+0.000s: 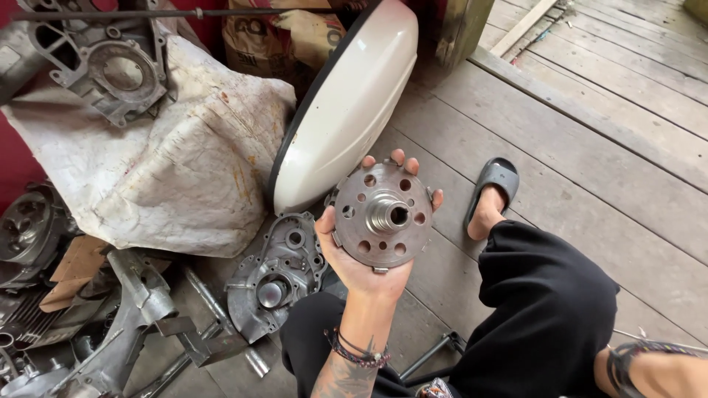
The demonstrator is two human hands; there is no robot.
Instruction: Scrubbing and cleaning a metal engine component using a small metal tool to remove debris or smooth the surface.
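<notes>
My left hand (361,276) is raised palm up in the middle of the head view and grips a round grey metal hub disc (361,221) from behind. The disc has a ring of holes and a short hollow shaft at its centre. My thumb lies on its left rim and my fingertips curl over its top and right rim. A tattoo and dark bracelets show on that forearm. Only my right wrist (649,368), with a bracelet, shows at the bottom right; the hand itself is hidden behind my black trouser leg.
A grey engine case cover (273,284) lies on the floor left of my knee. A white rounded body panel (346,103) leans behind the disc. A crumpled white sack (169,162), engine parts (110,66), a metal frame piece (140,309) and a sandalled foot (493,188) sit on the plank floor (590,169).
</notes>
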